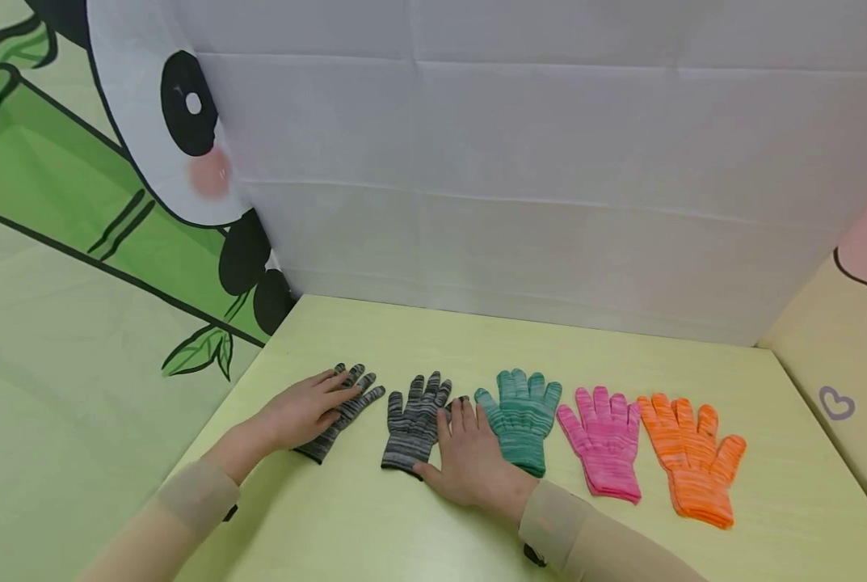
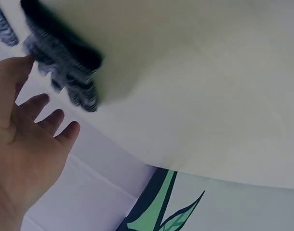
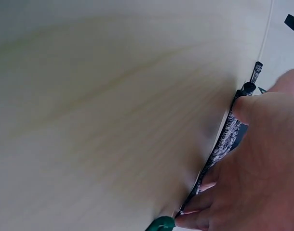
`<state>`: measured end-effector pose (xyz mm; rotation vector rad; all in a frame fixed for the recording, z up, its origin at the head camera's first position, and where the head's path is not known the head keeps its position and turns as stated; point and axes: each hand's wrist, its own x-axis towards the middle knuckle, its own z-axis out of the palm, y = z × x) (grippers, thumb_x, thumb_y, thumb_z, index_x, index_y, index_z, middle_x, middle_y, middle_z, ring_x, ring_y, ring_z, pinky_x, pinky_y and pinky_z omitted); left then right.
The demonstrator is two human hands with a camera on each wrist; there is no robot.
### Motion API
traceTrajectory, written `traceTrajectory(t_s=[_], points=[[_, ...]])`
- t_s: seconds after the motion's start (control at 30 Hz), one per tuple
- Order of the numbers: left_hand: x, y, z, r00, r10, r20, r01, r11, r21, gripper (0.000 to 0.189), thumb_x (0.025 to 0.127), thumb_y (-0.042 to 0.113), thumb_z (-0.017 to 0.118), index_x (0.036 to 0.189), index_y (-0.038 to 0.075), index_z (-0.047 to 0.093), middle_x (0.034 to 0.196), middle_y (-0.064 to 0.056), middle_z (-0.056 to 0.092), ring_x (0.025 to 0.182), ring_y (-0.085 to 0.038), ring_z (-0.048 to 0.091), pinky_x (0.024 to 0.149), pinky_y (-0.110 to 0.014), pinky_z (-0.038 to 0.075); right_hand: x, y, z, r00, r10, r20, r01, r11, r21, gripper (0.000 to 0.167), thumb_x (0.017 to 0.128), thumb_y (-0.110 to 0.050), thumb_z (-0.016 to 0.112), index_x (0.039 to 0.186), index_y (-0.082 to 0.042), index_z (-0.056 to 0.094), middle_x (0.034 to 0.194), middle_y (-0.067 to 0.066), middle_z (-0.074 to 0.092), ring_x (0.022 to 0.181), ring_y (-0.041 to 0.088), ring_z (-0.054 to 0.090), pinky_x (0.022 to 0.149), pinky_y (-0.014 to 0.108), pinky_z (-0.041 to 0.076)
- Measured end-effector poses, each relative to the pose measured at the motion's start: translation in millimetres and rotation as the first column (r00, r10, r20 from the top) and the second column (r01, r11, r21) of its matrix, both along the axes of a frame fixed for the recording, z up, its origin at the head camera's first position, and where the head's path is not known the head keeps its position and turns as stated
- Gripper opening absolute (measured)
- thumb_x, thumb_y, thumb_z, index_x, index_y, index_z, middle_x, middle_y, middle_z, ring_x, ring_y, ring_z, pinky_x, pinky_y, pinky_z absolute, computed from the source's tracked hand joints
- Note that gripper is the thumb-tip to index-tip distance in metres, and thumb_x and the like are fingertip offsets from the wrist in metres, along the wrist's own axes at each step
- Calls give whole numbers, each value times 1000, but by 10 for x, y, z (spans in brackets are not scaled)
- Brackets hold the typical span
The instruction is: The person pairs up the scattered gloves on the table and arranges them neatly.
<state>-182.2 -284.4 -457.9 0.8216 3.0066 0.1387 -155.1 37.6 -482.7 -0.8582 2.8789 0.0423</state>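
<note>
My left hand [image 1: 304,411], fingers extended, is over the leftmost black-and-grey striped knit glove [image 1: 351,413] and covers part of it. In the left wrist view its fingers [image 2: 51,121] look relaxed and spread, with the thumb close to the glove [image 2: 65,62]. A second black-and-grey glove [image 1: 413,422] lies flat to the right. My right hand [image 1: 469,459] is laid along its right side with straight fingers, hiding its thumb side. In the right wrist view the right thumb [image 3: 244,107] touches the dark glove [image 3: 225,139]. Beside the right fingertips lies a green glove [image 1: 523,428].
Further right on the pale yellow table [image 1: 375,533] lie a pink glove [image 1: 611,449] and an orange glove [image 1: 698,469], almost touching. A white cloth wall [image 1: 513,178] stands behind. A panda-and-bamboo printed sheet [image 1: 77,364] hangs at the left and a cream one [image 1: 826,339] at the right.
</note>
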Motion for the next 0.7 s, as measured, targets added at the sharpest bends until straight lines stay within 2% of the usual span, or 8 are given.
traceTrajectory(t_s=[0.07, 0.2, 0.33, 0.47, 0.6, 0.7], points=[[3, -26, -75, 1000, -12, 10, 12, 999, -30, 56, 102, 16, 63, 155, 10, 46, 159, -26, 36, 144, -50, 34, 112, -61, 35, 2, -1, 8, 1000, 0, -3, 0, 1000, 3, 95, 98, -76, 32, 162, -5, 27, 165, 25, 21, 153, 40, 19, 123, 55, 17], [-6, -34, -177, 996, 26, 84, -22, 999, -48, 54, 107, 19, 49, 160, 13, 38, 164, -26, 25, 148, -51, 24, 116, -61, 28, 9, -5, 4, 1000, -1, 2, 1, 1000, 7, 96, 98, -76, 32, 162, -5, 27, 165, 25, 21, 153, 40, 19, 123, 55, 17], [-10, 3, -192, 992, 41, 123, -34, 998, -57, 52, 109, 22, 43, 160, 15, 37, 164, -26, 24, 147, -54, 22, 117, -63, 25, 9, -6, 5, 1000, -2, 0, 2, 1000, 16, 96, 98, -77, 32, 162, -5, 27, 165, 24, 21, 153, 40, 19, 123, 55, 17], [-23, 24, -214, 991, 47, 124, -42, 998, -47, 53, 109, 24, 42, 161, 16, 36, 165, -26, 23, 148, -54, 20, 117, -64, 23, -7, 1, 0, 1000, -6, -10, 6, 1000, 24, 97, 98, -77, 31, 162, -5, 27, 165, 24, 21, 153, 40, 19, 123, 55, 17], [-40, -14, -295, 991, 66, 116, -71, 997, 36, 55, 108, 24, 43, 162, 14, 33, 165, -25, 21, 149, -52, 18, 117, -65, 22, -19, 6, -11, 1000, -8, -1, 8, 1000, 17, 97, 98, -77, 31, 162, -5, 26, 166, 24, 21, 153, 40, 18, 123, 55, 16], [-13, -60, -287, 988, 112, 110, -124, 985, 117, 59, 107, 23, 48, 162, 8, 30, 165, -27, 20, 150, -52, 17, 117, -66, 21, -19, 5, -28, 1000, -8, 7, 8, 1000, 15, 97, 98, -77, 30, 163, -6, 25, 166, 24, 20, 154, 40, 17, 123, 55, 15]])
